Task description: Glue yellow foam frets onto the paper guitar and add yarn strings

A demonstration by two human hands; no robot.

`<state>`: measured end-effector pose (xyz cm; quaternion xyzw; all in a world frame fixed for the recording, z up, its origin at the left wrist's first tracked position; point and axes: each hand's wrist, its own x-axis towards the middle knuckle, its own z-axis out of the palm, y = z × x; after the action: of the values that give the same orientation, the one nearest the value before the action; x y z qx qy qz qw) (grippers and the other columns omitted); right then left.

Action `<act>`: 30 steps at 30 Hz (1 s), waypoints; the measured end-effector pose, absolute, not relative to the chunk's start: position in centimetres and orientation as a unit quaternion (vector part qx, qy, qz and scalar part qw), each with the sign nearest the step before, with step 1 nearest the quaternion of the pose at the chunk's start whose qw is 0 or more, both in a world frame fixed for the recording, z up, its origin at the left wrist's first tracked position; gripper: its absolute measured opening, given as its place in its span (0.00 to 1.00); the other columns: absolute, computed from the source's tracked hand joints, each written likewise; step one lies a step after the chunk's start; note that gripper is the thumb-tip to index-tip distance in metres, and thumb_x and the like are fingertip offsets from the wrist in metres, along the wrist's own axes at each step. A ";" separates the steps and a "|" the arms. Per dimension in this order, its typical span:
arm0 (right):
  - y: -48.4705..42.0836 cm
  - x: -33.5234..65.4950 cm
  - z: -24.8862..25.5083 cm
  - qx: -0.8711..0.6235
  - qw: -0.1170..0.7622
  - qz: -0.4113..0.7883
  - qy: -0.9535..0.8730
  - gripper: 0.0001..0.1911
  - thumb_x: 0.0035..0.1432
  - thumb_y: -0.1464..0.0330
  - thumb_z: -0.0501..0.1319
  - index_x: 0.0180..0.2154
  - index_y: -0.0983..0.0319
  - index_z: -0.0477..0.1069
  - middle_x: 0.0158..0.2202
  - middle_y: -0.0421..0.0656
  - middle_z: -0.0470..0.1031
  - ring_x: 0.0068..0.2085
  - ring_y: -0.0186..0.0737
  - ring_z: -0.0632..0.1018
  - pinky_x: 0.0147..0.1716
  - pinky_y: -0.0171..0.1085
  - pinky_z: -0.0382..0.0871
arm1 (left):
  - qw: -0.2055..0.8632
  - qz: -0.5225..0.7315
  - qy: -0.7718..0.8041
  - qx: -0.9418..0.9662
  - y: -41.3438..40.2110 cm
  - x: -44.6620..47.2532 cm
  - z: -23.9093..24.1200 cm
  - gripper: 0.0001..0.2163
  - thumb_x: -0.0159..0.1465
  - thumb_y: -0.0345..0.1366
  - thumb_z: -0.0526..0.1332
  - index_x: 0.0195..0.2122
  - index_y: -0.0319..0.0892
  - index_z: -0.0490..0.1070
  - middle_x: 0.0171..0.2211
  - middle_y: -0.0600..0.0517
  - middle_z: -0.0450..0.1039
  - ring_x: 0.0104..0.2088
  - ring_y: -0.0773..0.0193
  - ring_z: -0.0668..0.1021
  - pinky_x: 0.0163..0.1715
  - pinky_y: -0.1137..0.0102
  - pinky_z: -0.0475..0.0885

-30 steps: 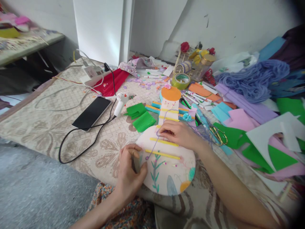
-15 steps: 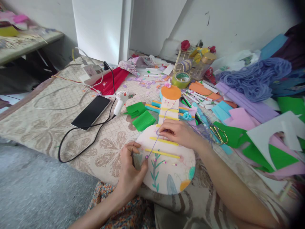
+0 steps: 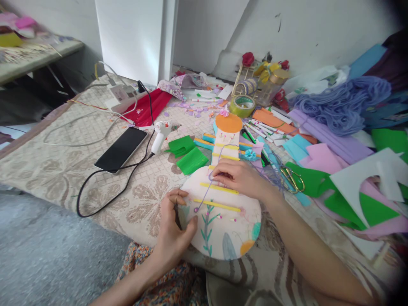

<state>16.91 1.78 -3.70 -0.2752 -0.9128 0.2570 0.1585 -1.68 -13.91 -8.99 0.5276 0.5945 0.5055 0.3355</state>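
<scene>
A cardboard guitar craft (image 3: 232, 233) lies flat at the table's front edge, with painted plants on its round body and yellow strips across it. My left hand (image 3: 174, 221) rests on the body's left edge, thumb and fingers apart. Close to the thumb, a purple yarn strand (image 3: 204, 196) is wound at a small pink-tipped peg (image 3: 196, 210). From there the strand slants up to my right hand (image 3: 237, 178), whose fingertips pinch it above the body. Beyond, it loops over the neck (image 3: 225, 148) below the orange round head (image 3: 228, 123).
Left of the guitar are green paper pieces (image 3: 192, 161), a white glue gun (image 3: 161, 136) and a phone (image 3: 121, 149) with a black cable. Scissors (image 3: 292, 179), markers, green tape (image 3: 242, 105), coloured paper and purple yarn skeins (image 3: 341, 104) crowd the right and back.
My left thumb has drawn back slightly from the peg, showing the yarn at it more plainly. The right hand stays in place, pinching the strand.
</scene>
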 end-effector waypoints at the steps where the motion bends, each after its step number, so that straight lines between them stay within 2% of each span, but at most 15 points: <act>1: 1.8 16.9 -3.7 -0.275 0.158 0.258 -0.913 0.04 0.63 0.71 0.60 0.35 0.62 0.73 0.34 0.42 0.76 0.36 0.38 0.76 0.35 0.35 0.65 | 0.338 0.506 0.591 0.530 -14.0 -1.8 -9.0 0.13 0.58 0.28 0.59 0.41 0.46 0.57 0.48 0.46 0.62 0.56 0.54 0.65 0.57 0.53 0.59; 10: 1.8 16.9 -3.7 -0.272 0.154 0.253 -0.916 0.04 0.63 0.71 0.60 0.35 0.62 0.72 0.35 0.42 0.76 0.36 0.38 0.76 0.36 0.35 0.65 | 0.327 0.507 0.599 0.526 -14.0 -1.7 -9.1 0.10 0.62 0.27 0.57 0.40 0.45 0.57 0.47 0.46 0.64 0.56 0.56 0.66 0.59 0.50 0.58; 30: 1.7 16.9 -3.6 -0.277 0.148 0.257 -0.914 0.04 0.63 0.71 0.60 0.35 0.61 0.72 0.35 0.43 0.77 0.37 0.39 0.76 0.37 0.36 0.66 | 0.308 0.496 0.611 0.535 -14.0 -1.5 -9.0 0.12 0.60 0.27 0.58 0.41 0.45 0.57 0.47 0.46 0.64 0.55 0.55 0.67 0.59 0.49 0.58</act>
<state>16.87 1.74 -3.64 -0.2774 -0.9138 0.2570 0.1483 -1.46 -13.97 -9.01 0.5352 0.6110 0.4957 0.3076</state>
